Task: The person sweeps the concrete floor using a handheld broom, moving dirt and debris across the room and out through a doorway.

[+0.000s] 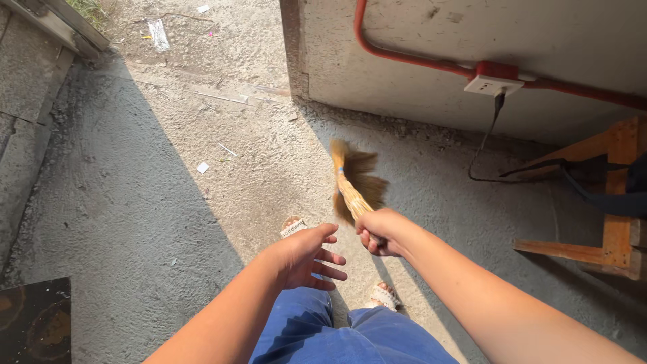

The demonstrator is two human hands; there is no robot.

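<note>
Broom (354,182) of dry straw sat in my right hand (379,232), fingers wrapped tight round its bound, tapering neck, with the fanned bristles blurred above the concrete floor (135,202). A thin blue band ringed the straw near the top. My left hand (303,256) hung just beside the right, held nothing, fingers spread loosely and apart from the broom. The floor looked coarse and gritty, half in sun, half in shade, with small paper scraps (203,167) scattered on it. Blue trousers (337,337) and pale sandals (385,296) showed below my hands. A rough plastered wall (539,34) carried a red pipe (404,57) and a white socket (493,84) with a black cable (488,135) trailing down. An orange wooden frame (617,236) stood at the right.
</note>
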